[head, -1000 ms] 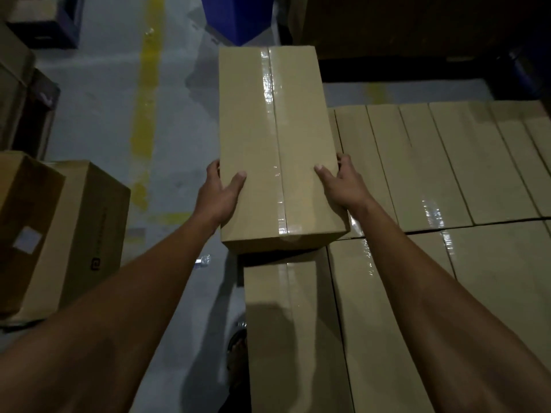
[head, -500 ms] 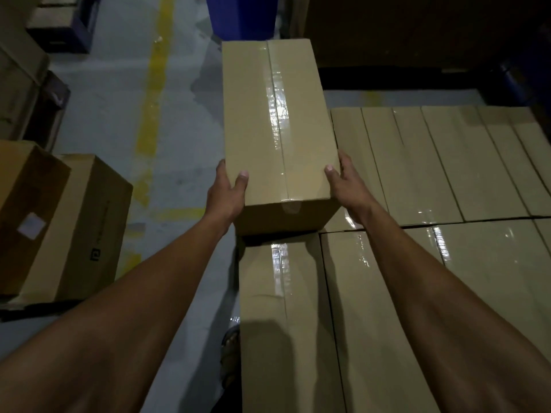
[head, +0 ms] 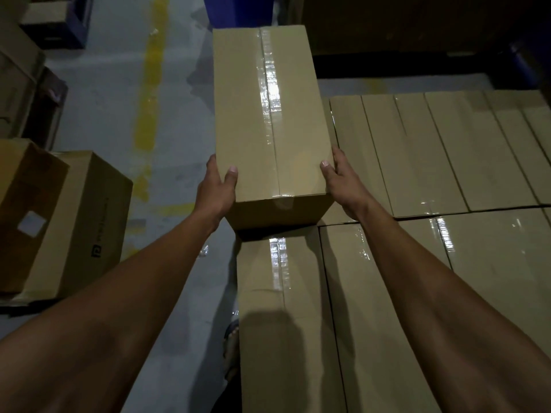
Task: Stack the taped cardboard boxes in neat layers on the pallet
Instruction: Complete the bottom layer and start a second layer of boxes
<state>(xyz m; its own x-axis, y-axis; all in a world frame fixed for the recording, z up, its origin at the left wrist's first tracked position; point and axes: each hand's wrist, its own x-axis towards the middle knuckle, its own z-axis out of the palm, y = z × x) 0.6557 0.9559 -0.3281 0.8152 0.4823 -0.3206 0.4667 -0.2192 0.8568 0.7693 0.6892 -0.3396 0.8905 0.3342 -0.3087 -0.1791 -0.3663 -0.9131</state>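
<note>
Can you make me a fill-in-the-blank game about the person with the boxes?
1. The held box is gripped by ____ hands, the left hand and the right hand.
2. A shiny strip of ____ runs along the top of the held box.
3. The line painted on the floor is ____.
4. The printed box on the floor sits to the person's ____.

Missing words: two; tape; yellow; left

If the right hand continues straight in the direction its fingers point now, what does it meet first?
The right hand grips the side of the held box, with its fingers pointing away from the person. Going straight on, it would slide along that side above the stacked boxes. Nothing appears to block it, though depth is unclear.
</note>
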